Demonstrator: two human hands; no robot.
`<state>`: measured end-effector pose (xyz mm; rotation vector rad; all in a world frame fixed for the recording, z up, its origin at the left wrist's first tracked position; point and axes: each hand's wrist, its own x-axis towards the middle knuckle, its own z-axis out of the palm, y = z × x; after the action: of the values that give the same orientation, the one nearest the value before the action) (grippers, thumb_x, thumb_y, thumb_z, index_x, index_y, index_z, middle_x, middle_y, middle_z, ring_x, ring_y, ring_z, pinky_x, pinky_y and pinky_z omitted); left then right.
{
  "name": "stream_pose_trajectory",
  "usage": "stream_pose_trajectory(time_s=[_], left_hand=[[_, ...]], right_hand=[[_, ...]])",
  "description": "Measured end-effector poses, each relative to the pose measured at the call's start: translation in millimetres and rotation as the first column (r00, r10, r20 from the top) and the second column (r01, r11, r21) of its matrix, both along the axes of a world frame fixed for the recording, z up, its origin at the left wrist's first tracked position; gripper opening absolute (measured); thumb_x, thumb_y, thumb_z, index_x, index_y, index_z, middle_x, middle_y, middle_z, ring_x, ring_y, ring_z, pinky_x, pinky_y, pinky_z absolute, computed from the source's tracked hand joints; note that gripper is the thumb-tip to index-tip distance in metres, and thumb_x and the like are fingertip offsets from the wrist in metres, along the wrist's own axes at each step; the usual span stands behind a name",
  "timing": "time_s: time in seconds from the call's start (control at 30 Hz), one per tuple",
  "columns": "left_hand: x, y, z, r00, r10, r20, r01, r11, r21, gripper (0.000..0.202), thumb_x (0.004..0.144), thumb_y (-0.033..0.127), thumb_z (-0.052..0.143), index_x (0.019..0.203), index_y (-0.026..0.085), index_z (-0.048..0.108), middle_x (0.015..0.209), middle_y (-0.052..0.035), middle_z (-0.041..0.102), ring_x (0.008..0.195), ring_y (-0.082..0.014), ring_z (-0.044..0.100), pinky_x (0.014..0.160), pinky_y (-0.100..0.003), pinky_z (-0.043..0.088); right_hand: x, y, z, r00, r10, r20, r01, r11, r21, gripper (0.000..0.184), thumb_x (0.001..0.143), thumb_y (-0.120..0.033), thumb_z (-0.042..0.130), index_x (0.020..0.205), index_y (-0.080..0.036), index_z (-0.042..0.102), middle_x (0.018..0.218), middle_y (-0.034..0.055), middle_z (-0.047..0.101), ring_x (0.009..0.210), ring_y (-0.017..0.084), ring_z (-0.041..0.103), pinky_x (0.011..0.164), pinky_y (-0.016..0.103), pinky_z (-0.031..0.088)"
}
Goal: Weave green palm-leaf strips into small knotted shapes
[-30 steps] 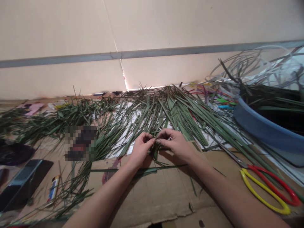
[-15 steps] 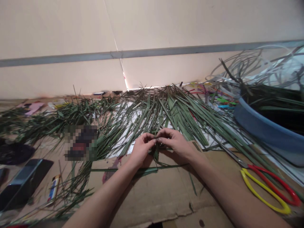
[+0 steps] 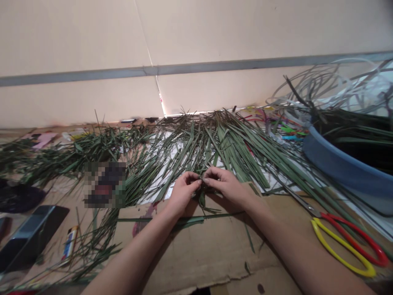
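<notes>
My left hand and my right hand meet fingertip to fingertip over a sheet of cardboard. Both pinch a small folded piece of green leaf strip, whose loose ends hang down between the hands. A single long leaf strip lies flat on the cardboard just below my wrists. Behind my hands spreads a wide pile of long green leaf strips, fanned across the surface up to the wall.
Scissors with red and yellow handles lie at the right. A blue basin holding more leaves stands at the far right. A dark phone-like slab and a small tube lie at the left. A beige wall closes the back.
Almost nothing moved. My fingers shifted slightly on the leaf piece, and the hands stay in the same spot.
</notes>
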<state>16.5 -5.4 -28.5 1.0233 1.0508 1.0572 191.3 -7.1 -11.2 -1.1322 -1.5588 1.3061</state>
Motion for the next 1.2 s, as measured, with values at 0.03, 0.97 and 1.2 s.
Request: stream_pose_trajectory(time_s=[0.03,0.97,1.2], left_hand=[[0.3,0.2,-1.1,1.0,0.008,-0.007,-0.008,1.0,0.007,0.02,0.069,0.026,0.077,0.08,0.017,0.064,0.072,0.0002,0.063,0.067,-0.0129,0.056,0.065,-0.025,0.045],[2.3,-6.1,-0.1,0.918,0.11,-0.381,0.03,0.938,0.344,0.006,0.083,0.018,0.064,0.088,0.02,0.061,0.083,0.0006,0.065,0.078,-0.0147,0.06,0.072,-0.027,0.047],[2.8,-7.1,-1.0,0.925,0.139,-0.355,-0.01,0.939,0.343,0.012,0.081,0.018,0.068,0.09,0.021,0.061,0.086,-0.0004,0.067,0.079,-0.015,0.063,0.074,-0.026,0.047]], right_hand=[[0.4,-0.3,1.8,0.998,-0.005,0.062,0.002,0.999,0.046,0.015,0.085,-0.033,0.065,0.078,-0.021,0.061,0.077,0.0007,0.059,0.075,0.018,0.054,0.07,0.033,0.042],[-2.2,-0.8,1.1,0.982,-0.083,0.17,0.069,0.993,0.092,0.014,0.085,-0.032,0.059,0.075,-0.022,0.055,0.077,0.0011,0.058,0.074,0.018,0.051,0.069,0.032,0.039],[-3.2,-1.2,-1.3,0.974,-0.132,0.186,0.114,0.988,0.106,0.015,0.086,-0.031,0.061,0.075,-0.022,0.056,0.076,0.0011,0.06,0.075,0.019,0.053,0.069,0.032,0.039]])
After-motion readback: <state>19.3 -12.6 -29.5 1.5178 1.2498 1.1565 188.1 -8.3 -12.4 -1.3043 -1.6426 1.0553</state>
